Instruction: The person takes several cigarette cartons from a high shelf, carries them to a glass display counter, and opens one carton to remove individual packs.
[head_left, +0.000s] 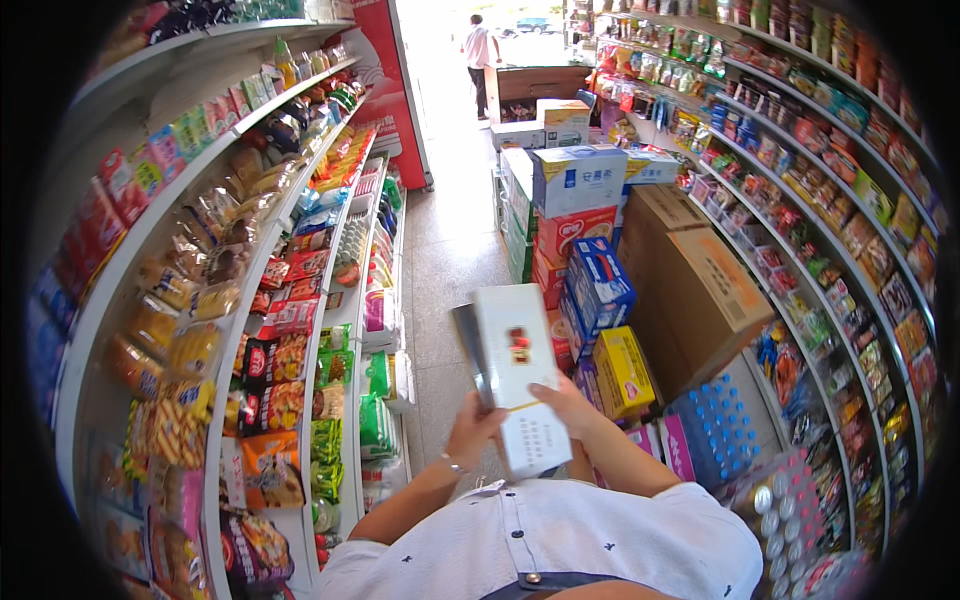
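Note:
A tall white cardboard box (517, 330) is upright in front of my chest, bearing writing and a small red-and-dark emblem, with a thin gold band across it. My left hand (480, 424) grips its left side near the band. On the opposite edge, my right hand (564, 405) holds the box with the thumb on its face. A dark, shiny flat item (474, 349) shows behind the box's left edge; whether it is a separate box or its side, I cannot tell.
Shelves of packaged bread (169, 277) and snacks line my left. Stacked drink cartons (577, 180), a blue carton (600, 281), a yellow box (624, 373) and a large brown carton (675, 277) stand right of the tiled aisle (442, 292). Blue-capped bottles (712, 427) sit lower right. A person (478, 56) is by the entrance.

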